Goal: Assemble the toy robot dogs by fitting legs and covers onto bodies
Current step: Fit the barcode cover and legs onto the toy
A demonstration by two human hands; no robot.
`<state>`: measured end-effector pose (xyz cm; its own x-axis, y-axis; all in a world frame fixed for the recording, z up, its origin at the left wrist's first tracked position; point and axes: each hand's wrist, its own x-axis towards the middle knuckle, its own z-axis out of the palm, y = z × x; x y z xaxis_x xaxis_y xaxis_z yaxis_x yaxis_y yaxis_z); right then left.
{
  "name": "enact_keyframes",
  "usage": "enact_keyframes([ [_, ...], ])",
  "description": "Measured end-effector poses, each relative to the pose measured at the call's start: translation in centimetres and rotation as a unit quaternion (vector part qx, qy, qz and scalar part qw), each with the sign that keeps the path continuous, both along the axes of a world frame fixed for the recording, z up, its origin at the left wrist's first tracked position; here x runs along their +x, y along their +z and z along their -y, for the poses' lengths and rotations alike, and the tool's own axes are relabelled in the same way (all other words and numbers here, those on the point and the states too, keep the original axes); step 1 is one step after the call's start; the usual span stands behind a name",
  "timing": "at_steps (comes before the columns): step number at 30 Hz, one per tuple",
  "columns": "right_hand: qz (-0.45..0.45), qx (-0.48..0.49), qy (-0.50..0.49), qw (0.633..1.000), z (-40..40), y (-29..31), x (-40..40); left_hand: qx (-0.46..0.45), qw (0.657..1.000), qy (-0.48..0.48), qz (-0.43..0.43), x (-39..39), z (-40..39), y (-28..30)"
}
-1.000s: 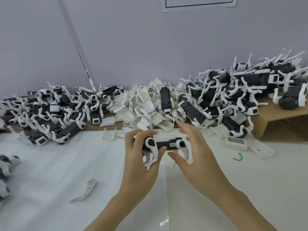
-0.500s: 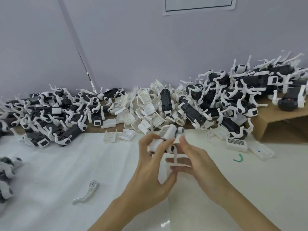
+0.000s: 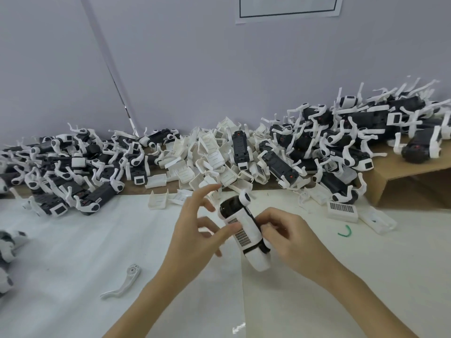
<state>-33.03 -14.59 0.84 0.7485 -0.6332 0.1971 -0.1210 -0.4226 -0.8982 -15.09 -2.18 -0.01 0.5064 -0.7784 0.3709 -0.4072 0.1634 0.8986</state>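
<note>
at far left, partly cut by the frame, finished dogs point(image 3: 6, 242) lie on the white table point(image 3: 73, 252). behind them a heap of black bodies with white legs point(image 3: 70, 172) runs along the back wall point(image 3: 170, 69). a single loose leg point(image 3: 123, 284) rests on the table in front, well apart from everything else. in the middle of the back row sits a pile of white covers point(image 3: 207, 157), with one black body point(image 3: 240, 148) lying on top of it.

the left hand point(image 3: 195, 237) is raised above the table with fingers spread, its thumb pressing the grilled side of the dog point(image 3: 244, 228) held at centre. that dog points away from the camera and is tilted, its dark end up, its white cover facing the viewer and one white leg joint at its top right. the right hand point(image 3: 290, 237) grips the dog from the right, fingers curled round its side.

further right a grilled cover point(image 3: 341, 211) lies flat on the table, a small green clip point(image 3: 345, 232) just in front of it. a second heap of bodies point(image 3: 341, 140) climbs onto a cardboard box point(image 3: 412, 181) at far right.
</note>
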Motion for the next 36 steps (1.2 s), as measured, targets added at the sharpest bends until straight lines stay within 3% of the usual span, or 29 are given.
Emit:
enact_keyframes([
  [3,0.012,-0.015,0.003,1.0,-0.2,-0.1,0.1,0.048,0.982,-0.075,0.168,2.0,-0.9,0.6],
  [6,-0.005,-0.049,0.025,0.999,-0.2,-0.3,0.1,0.067,0.956,-0.215,0.189,1.9,-1.3,0.8],
  [9,-0.009,-0.034,0.034,0.999,0.2,-0.4,-0.2,0.068,0.955,-0.198,0.209,0.7,-1.2,0.7],
  [14,0.011,-0.092,0.035,0.995,0.4,-0.5,-0.1,0.062,0.984,-0.135,0.098,0.0,-0.9,-0.5],
  [17,0.023,-0.13,0.004,0.991,0.2,-1.0,0.1,0.077,0.989,-0.089,0.09,-0.3,-0.7,-1.5],
  [24,0.004,-0.104,0.01,0.994,0.6,-2.0,0.4,0.108,0.984,-0.135,-0.032,0.2,-0.4,-2.1],
  [30,-0.018,-0.209,0.03,0.977,0.2,-2.2,0.6,0.113,0.985,-0.125,0.033,0.7,-0.7,-1.9],
  [36,0.016,-0.182,0.019,0.983,-0.2,-2.5,0.8,0.09,0.989,-0.111,0.036,-0.3,-0.7,-1.9],
])
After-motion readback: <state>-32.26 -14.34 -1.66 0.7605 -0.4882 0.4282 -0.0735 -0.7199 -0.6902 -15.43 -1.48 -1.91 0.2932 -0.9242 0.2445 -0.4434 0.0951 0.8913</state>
